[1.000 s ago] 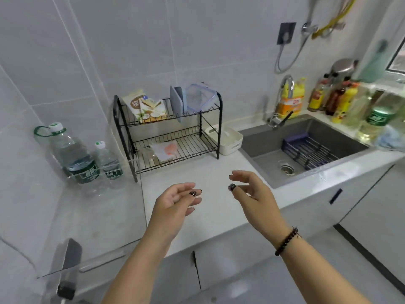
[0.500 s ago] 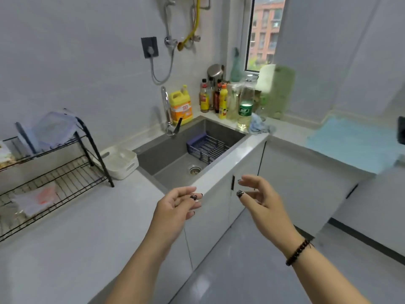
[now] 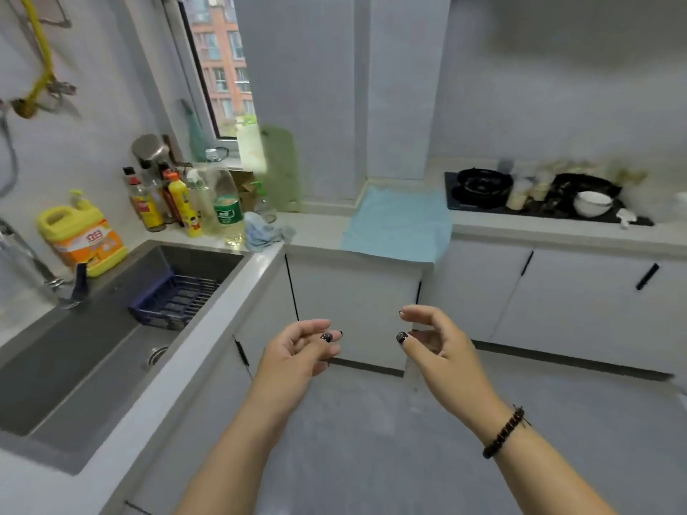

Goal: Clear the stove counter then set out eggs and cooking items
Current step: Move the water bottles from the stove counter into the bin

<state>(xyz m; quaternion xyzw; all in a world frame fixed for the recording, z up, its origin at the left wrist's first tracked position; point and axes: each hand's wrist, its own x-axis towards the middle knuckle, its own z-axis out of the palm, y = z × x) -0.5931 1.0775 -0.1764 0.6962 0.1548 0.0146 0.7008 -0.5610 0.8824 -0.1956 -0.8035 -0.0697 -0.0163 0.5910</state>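
We hold both hands out at the lower middle of the frame, over the floor in front of the white cabinets. Our left hand [image 3: 297, 351] has its fingers loosely curled, thumb near the fingertips, and holds nothing. Our right hand [image 3: 438, 347], with a dark bead bracelet [image 3: 503, 433] on its wrist, is likewise loosely curled and empty, thumb and forefinger apart. The two hands are near each other without touching.

To the left of the hands lies the grey sink [image 3: 93, 351]; inside it sits a dark blue rack [image 3: 174, 299], with no dishes that we can make out. Above the sink, at the middle left, stand a yellow detergent jug [image 3: 83, 236] and a cluster of bottles [image 3: 178, 202], a clear bottle with a green label [image 3: 227, 208] among them, and a crumpled blue cloth [image 3: 262, 230] just beside it.

A light blue towel [image 3: 397, 224] covers the counter corner above the hands.

The stove [image 3: 542, 198] lies at the upper right of the frame, well apart from both hands. A white bowl [image 3: 593, 202] sits on it, and small jars [image 3: 528, 187] stand between the burners; their contents are too blurred to tell.
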